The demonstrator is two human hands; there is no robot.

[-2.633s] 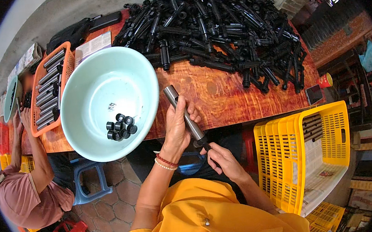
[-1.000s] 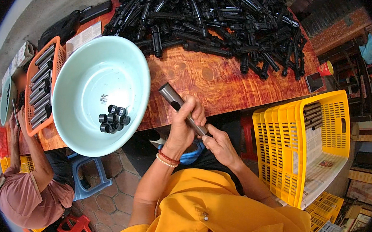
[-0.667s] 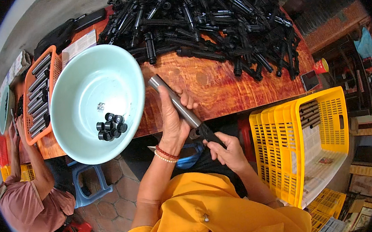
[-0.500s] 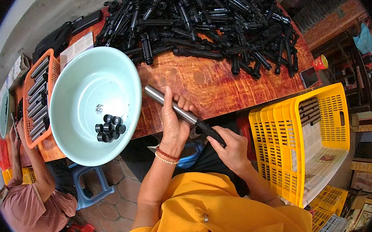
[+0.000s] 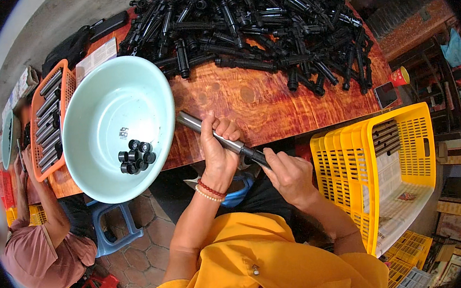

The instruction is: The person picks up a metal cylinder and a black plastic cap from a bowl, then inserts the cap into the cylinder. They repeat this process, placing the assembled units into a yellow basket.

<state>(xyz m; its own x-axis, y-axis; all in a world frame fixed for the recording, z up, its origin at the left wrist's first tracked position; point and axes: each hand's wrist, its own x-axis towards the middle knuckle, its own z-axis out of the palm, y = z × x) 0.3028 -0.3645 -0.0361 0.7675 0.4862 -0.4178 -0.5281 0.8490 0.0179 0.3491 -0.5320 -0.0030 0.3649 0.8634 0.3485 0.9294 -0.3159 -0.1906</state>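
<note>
Closed around a silver metal tube [image 5: 192, 122] is my left hand [image 5: 219, 151], its thumb lying along the tube. The tube slants from the rim of the pale blue basin down to the right, and a black cylindrical part [image 5: 254, 156] continues from its lower end. My right hand [image 5: 291, 177] is wrapped round the free end of that black part, hiding its tip. Inside the basin [image 5: 88, 96], left of my hands, lie several short black caps [image 5: 137, 157].
Many black tubular parts [image 5: 230, 24] are heaped across the back of the wooden table [image 5: 220, 98]. Stacked yellow crates [image 5: 351, 182] stand at right, near a phone [image 5: 386, 95]. An orange basket [image 5: 69, 81] of silver tubes sits left, beside another person's arms [image 5: 47, 203].
My right hand has turned on the black part, its knuckles now facing up, and its wrist has shifted to the right. My left hand keeps its hold on the tube.
</note>
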